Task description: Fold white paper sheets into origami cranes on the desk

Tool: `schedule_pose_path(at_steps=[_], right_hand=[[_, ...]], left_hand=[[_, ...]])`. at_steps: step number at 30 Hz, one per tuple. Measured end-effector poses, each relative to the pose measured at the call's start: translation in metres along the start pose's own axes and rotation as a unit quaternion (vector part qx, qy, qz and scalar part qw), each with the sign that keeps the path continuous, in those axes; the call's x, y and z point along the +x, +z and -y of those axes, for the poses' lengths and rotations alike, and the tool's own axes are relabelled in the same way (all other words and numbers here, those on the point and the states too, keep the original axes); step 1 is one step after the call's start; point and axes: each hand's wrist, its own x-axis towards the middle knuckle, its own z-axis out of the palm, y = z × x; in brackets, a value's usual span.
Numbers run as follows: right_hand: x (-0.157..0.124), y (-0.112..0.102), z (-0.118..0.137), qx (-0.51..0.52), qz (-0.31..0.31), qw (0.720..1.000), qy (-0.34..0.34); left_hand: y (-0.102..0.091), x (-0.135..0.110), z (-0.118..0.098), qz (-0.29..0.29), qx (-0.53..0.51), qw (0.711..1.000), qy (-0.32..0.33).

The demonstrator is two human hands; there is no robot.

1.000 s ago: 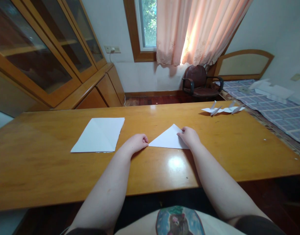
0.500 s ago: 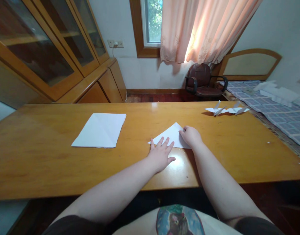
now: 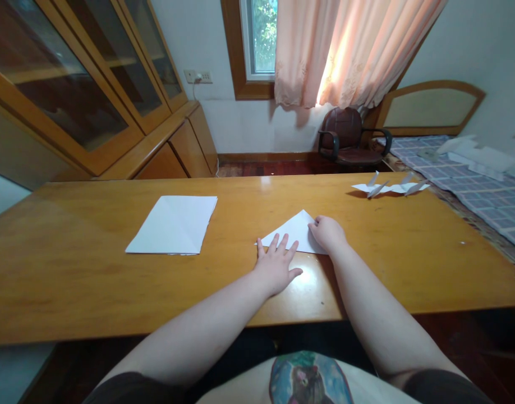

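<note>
A sheet of white paper (image 3: 294, 229), folded into a triangle, lies flat on the wooden table with its peak pointing away from me. My left hand (image 3: 276, 268) rests palm down at its near edge, fingers spread and fingertips on the paper. At the paper's right side, my right hand (image 3: 328, 233) has its fingers curled in and closed against the sloping edge. The paper's right corner is partly hidden under that hand.
A stack of white square paper (image 3: 173, 224) lies to the left on the table (image 3: 72, 280). Folded paper cranes (image 3: 387, 189) stand at the far right. Beyond the table are an office chair (image 3: 345, 137), a bed (image 3: 463, 185) and a glass-fronted cabinet (image 3: 114, 151).
Both hands stay in almost the same place on the folded paper. The whole view has shifted very slightly.
</note>
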Motion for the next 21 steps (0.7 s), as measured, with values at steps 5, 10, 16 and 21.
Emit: schedule_pose_path(at_steps=[5,10,16,21], right_hand=[[-0.001,0.000,0.002,-0.004,0.002,1.000,0.002],[-0.003,0.000,0.004,-0.015,-0.008,1.000,-0.011],[-0.009,-0.004,0.005,-0.008,-0.022,0.999,-0.026],[-0.010,-0.010,-0.001,0.033,-0.031,0.998,-0.053]], left_hand=[[-0.002,0.002,0.002,0.005,0.008,1.000,-0.009],[-0.005,0.001,0.002,0.012,0.034,0.999,-0.027],[-0.005,0.001,0.000,0.020,0.040,0.998,-0.036],[0.001,0.003,-0.001,0.020,0.035,0.998,-0.044]])
